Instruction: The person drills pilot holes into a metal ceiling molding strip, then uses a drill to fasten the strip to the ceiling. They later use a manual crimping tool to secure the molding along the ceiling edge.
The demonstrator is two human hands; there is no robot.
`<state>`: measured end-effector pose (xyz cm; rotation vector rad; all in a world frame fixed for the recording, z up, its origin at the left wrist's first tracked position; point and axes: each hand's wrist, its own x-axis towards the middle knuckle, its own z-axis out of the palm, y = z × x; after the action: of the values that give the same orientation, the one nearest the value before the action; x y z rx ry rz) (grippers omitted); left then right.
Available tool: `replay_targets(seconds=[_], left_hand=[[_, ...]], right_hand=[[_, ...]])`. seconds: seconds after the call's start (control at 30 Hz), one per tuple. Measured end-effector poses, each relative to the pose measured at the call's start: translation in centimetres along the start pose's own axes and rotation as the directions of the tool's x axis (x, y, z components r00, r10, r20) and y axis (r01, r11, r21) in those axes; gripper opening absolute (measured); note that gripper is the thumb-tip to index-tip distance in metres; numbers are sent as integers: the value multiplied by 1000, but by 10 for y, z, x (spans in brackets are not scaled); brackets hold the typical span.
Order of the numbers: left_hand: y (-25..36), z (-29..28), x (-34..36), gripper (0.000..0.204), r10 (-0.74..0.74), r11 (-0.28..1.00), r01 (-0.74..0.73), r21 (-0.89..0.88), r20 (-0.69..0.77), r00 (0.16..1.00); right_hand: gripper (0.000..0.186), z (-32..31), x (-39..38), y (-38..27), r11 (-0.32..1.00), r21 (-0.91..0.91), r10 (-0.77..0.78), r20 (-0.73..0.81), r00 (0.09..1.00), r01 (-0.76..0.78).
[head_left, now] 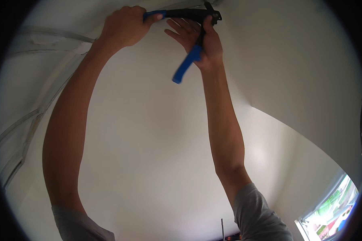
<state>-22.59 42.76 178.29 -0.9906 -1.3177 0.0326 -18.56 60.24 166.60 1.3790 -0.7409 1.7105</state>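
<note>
Overhead, both my arms reach up to a hand riveter (189,15) with a black body and blue grips. Its two handles are spread wide apart. My left hand (126,26) is wrapped round the upper blue grip, thumb lying along it. The second handle (186,66) slants down past my right palm. My right hand (205,42) has its fingers stretched out, with the tool's black part lying against the palm and thumb. The riveter's head (215,16) is close to a grey metal strip (191,7) at the top; whether they touch I cannot tell.
Pale smooth panels (149,140) surround my arms, with a sloping one (301,52) at the right. Grey metal framing (56,44) runs along the left. A bright opening (334,209) shows colourful things at lower right. A thin rod (222,229) stands at the bottom.
</note>
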Motion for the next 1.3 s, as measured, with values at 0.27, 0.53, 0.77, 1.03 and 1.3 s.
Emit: replay_targets(seconds=[0.27, 0.53, 0.77, 1.03, 1.3], left_hand=[[-5, -6, 1, 74, -90, 985, 118, -122, 213, 973], [48, -6, -32, 123, 111, 966, -112, 232, 19, 994], [45, -15, -27, 93, 50, 996, -74, 44, 406, 912], [49, -28, -31, 52, 228, 959, -191, -209, 172, 958], [48, -51, -25, 51, -68, 928, 164, -335, 281, 957]], right_hand=[[66, 27, 31, 17, 977, 199, -57, -101, 993, 76], [60, 4, 32, 24, 968, 225, -65, -210, 976, 113], [61, -1, 34, 26, 988, 121, -70, -234, 970, 101], [39, 5, 41, 42, 963, 206, -56, -479, 876, 174], [59, 16, 30, 28, 983, 143, -74, -268, 961, 116]])
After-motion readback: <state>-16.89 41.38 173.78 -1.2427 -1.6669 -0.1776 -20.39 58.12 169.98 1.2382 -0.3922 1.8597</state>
